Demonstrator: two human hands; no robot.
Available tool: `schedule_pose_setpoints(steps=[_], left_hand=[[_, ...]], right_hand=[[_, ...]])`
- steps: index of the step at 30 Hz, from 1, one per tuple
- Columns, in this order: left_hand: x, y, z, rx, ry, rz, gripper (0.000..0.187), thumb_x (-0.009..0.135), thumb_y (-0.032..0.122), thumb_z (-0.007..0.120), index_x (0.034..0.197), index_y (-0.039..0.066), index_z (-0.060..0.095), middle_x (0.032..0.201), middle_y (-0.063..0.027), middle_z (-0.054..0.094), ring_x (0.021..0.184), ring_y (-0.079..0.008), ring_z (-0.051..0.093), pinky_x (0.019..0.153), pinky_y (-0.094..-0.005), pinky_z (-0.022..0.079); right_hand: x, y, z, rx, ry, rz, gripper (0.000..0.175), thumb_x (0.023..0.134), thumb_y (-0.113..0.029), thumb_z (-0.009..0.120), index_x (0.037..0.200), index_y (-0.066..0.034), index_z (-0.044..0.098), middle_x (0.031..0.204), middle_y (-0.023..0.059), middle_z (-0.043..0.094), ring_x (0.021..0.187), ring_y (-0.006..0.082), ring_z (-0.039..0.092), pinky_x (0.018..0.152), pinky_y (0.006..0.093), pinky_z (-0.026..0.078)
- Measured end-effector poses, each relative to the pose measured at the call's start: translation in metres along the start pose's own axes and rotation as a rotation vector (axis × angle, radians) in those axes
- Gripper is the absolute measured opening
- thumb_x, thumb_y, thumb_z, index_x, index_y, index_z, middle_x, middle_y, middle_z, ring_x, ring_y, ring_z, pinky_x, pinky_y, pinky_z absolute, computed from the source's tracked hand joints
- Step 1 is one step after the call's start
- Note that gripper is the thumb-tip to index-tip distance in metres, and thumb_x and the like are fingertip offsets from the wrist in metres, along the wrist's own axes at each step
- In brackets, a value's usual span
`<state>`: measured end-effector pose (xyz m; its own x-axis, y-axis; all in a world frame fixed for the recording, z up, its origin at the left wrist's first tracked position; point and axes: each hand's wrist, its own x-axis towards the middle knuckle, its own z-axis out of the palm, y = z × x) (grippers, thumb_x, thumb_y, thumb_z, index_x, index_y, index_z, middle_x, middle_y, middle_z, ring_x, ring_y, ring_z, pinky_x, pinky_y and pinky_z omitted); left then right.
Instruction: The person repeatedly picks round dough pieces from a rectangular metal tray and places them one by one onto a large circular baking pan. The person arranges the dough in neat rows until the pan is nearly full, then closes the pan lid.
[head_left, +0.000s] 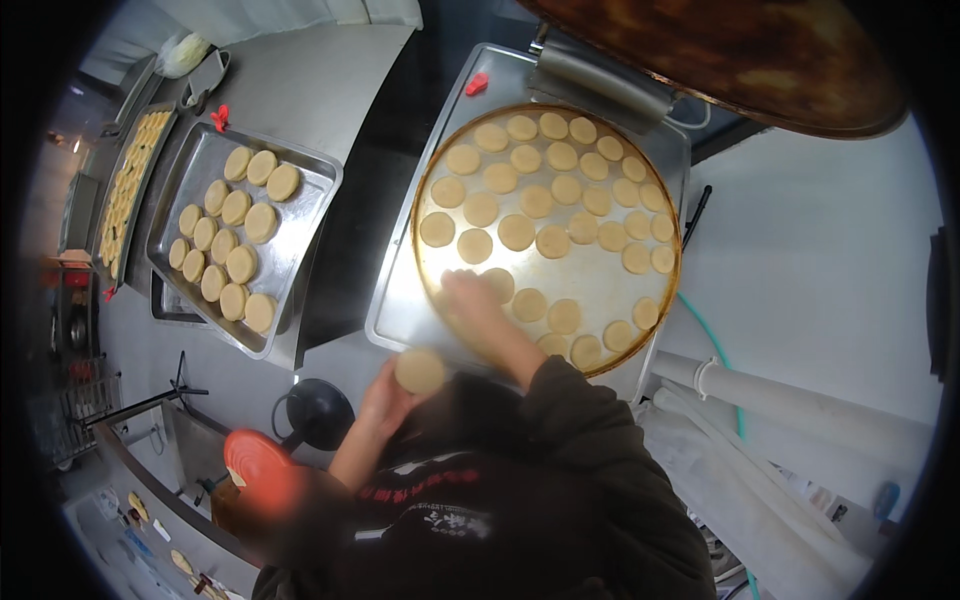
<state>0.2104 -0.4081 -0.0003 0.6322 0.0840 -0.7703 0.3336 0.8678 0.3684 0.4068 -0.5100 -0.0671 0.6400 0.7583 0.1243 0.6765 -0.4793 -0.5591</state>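
Observation:
In my left hand (381, 403), held near my body, is a flat round dough cake (420, 371). My right hand (474, 306) is blurred and reaches over the near left part of a large round griddle (600, 289). Its fingertips are close to the griddle surface beside a dough cake (499, 286); whether they hold anything cannot be told. Many pale round cakes cover the griddle, such as one near its middle (517, 232). To the left, a metal tray (199, 154) holds several thicker dough cakes (236, 207).
The griddle's raised round lid (750, 64) tilts over the far right, behind a metal hinge housing (600, 79). A second tray of food pieces (127, 195) stands at far left. A red-orange stool (259, 465) is beside me. A white pipe (787, 397) and teal hose (705, 322) run at right.

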Motion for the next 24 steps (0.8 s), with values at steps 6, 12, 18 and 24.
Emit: schedule_pose_setpoints(steps=[6, 12, 18, 24], left_hand=[[0.002, 0.004, 0.004, 0.031, -0.087, 0.003, 0.05, 0.101, 0.038, 0.03, 0.13, -0.001, 0.041, 0.128, -0.0171, 0.051, 0.117, -0.0308, 0.053, 0.096, -0.0476, 0.047], [0.009, -0.001, 0.014, 0.01, -0.126, -0.053, 0.049, 0.101, 0.037, 0.032, 0.13, -0.002, 0.04, 0.129, -0.0178, 0.051, 0.118, -0.0315, 0.052, 0.097, -0.0477, 0.047], [0.017, -0.007, 0.025, -0.029, -0.207, -0.112, 0.048, 0.1, 0.036, 0.036, 0.129, -0.002, 0.041, 0.129, -0.018, 0.05, 0.12, -0.0316, 0.051, 0.099, -0.0494, 0.044], [0.022, -0.013, 0.036, -0.02, -0.203, -0.14, 0.045, 0.096, 0.032, 0.044, 0.128, -0.001, 0.043, 0.127, -0.0163, 0.052, 0.117, -0.0287, 0.053, 0.099, -0.0448, 0.044]], right_hand=[[-0.047, 0.048, -0.068, 0.485, 0.211, 0.582, 0.028, 0.07, -0.002, 0.071, 0.092, -0.0058, 0.053, 0.077, 0.0057, 0.061, 0.071, 0.0162, 0.059, 0.064, 0.0314, 0.048], [-0.124, 0.152, -0.121, 0.549, 0.35, 0.759, 0.026, 0.073, -0.002, 0.075, 0.092, -0.0043, 0.058, 0.073, 0.0013, 0.062, 0.065, 0.0089, 0.057, 0.06, 0.0226, 0.048], [-0.136, 0.158, -0.125, 0.05, 0.22, 0.712, 0.032, 0.07, -0.004, 0.075, 0.098, -0.0028, 0.058, 0.086, 0.0068, 0.06, 0.077, 0.018, 0.057, 0.069, 0.0285, 0.047], [-0.1, 0.036, -0.116, 0.312, 0.026, 0.377, 0.045, 0.072, -0.007, 0.071, 0.114, -0.0039, 0.055, 0.109, 0.0152, 0.053, 0.104, 0.0338, 0.051, 0.089, 0.0397, 0.043]])
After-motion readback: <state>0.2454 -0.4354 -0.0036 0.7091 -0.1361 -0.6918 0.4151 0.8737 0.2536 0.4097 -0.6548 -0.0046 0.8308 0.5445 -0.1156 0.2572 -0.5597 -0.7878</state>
